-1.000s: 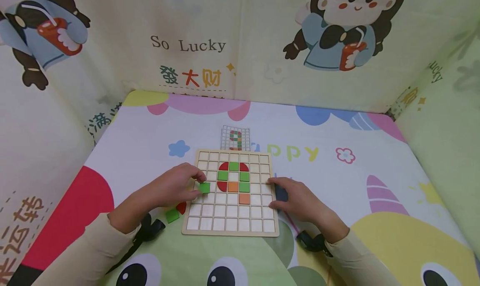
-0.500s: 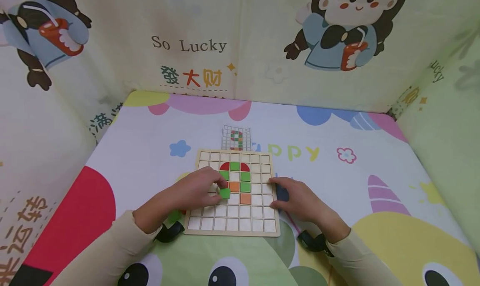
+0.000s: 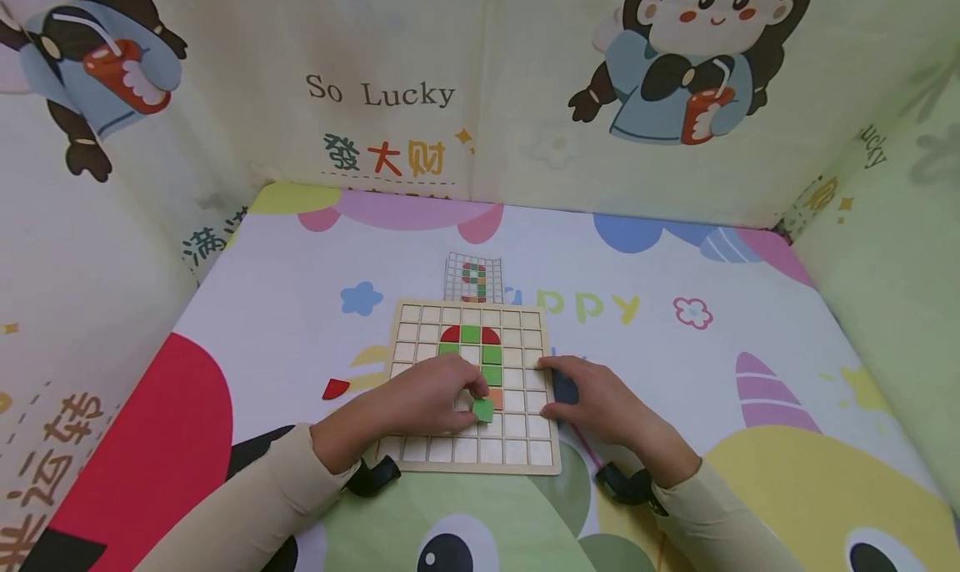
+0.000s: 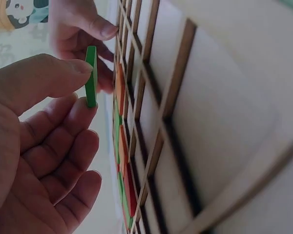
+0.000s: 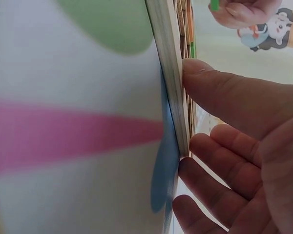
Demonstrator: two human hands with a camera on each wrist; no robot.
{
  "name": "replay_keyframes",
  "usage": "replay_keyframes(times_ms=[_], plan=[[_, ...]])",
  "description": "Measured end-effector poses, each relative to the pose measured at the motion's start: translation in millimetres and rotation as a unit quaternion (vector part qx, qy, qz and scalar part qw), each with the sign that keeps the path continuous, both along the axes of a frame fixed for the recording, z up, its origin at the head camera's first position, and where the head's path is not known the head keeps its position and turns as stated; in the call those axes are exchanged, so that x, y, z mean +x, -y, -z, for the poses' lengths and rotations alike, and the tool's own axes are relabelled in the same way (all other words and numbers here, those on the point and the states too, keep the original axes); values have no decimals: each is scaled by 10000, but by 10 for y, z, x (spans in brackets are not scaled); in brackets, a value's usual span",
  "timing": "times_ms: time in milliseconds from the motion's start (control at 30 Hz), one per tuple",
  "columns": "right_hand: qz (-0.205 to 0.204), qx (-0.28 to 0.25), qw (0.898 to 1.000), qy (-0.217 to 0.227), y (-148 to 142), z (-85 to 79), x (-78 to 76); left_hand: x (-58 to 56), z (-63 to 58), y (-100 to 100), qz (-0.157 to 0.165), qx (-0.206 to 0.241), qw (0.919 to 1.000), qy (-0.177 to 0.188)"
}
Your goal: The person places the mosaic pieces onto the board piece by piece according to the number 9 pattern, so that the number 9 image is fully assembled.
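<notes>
My left hand (image 3: 431, 393) pinches a green square tile (image 3: 483, 410) between thumb and fingertip, low over the wooden grid board (image 3: 517, 453). In the left wrist view that green tile (image 4: 91, 78) is held on edge, apart from the board's surface. Beside it in the grid lies an orange tile (image 3: 496, 398), partly covered in the head view. Green squares (image 3: 491, 354) and red rounded pieces (image 3: 490, 335) fill cells above; my hand hides some. My right hand (image 3: 592, 397) rests its thumb and fingertips on the board's right rim (image 5: 171, 73).
A printed grid card (image 3: 474, 278) with a coloured pattern lies just behind the board. One red rounded piece (image 3: 335, 388) lies on the patterned tablecloth (image 3: 285, 305), left of the board. Printed fabric (image 3: 525, 72) stands behind and at both sides.
My left hand has carried the green tile rightward across the board, from its left columns to beside the lower orange tile. My right hand stays at the right rim.
</notes>
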State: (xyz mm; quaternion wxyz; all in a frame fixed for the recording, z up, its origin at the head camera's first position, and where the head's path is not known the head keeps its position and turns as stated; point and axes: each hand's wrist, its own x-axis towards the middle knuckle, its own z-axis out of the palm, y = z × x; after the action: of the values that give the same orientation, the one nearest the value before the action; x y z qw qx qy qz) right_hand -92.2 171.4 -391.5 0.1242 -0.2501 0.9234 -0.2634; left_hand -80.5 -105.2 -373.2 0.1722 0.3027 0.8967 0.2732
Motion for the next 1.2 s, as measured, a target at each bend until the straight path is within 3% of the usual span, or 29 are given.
replay_keyframes(times_ms=[467, 833, 1200], plan=[[36, 31, 10000, 50, 5, 11, 1, 38, 66, -83, 8, -84, 9998, 185], [-2, 65, 10000, 24, 10, -11, 4, 66, 43, -121, 85, -165, 9997, 162], [-45, 43, 9999, -83, -3, 2, -9, 92, 62, -135, 121, -189, 9996, -192]])
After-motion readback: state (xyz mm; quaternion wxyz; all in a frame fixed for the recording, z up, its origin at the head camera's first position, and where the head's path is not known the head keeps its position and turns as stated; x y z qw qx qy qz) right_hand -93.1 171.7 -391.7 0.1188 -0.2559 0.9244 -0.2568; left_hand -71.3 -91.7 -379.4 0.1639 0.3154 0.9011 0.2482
